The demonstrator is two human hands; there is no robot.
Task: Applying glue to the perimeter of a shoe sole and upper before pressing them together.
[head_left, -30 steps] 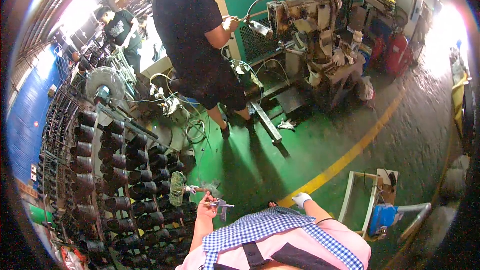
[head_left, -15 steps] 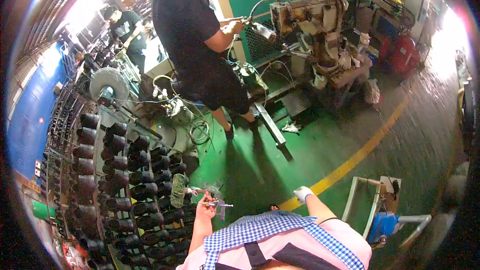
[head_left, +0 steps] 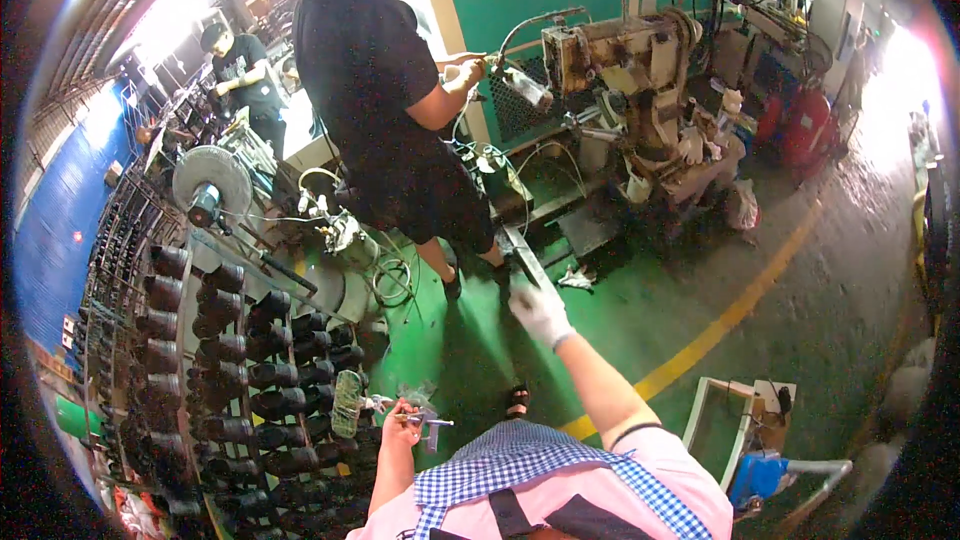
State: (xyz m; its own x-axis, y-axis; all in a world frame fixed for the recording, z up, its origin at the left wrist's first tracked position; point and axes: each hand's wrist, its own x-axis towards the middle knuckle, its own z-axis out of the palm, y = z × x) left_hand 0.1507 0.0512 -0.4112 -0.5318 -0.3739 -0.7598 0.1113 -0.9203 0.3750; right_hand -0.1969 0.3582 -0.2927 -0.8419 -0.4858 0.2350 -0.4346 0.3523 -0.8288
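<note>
My left hand (head_left: 402, 424) is closed around a grey metal tool (head_left: 431, 427) with a slim bar, low and left of my body. Beside that hand is a pale green, oval, brush-like piece (head_left: 347, 403); whether it joins the tool I cannot tell. My right hand (head_left: 540, 314), in a white glove, reaches forward over the green floor. Its fingers are smeared by motion, and nothing clearly shows in them. Dark shoe-like pieces (head_left: 277, 402) fill the rack to the left of my left hand.
Ahead, a co-worker in black (head_left: 372, 90) stands at a grimy machine (head_left: 620, 65). A metal beam (head_left: 530, 258) lies by their feet. At left stands a large round disc (head_left: 212, 188). To my right are a pale frame (head_left: 700, 418) and a blue motor-like unit (head_left: 757, 480). A yellow line (head_left: 720, 325) crosses the floor.
My right hand has swung forward and to the left, away from my side. My left hand, still around the tool, has shifted slightly down. The view has turned slightly.
</note>
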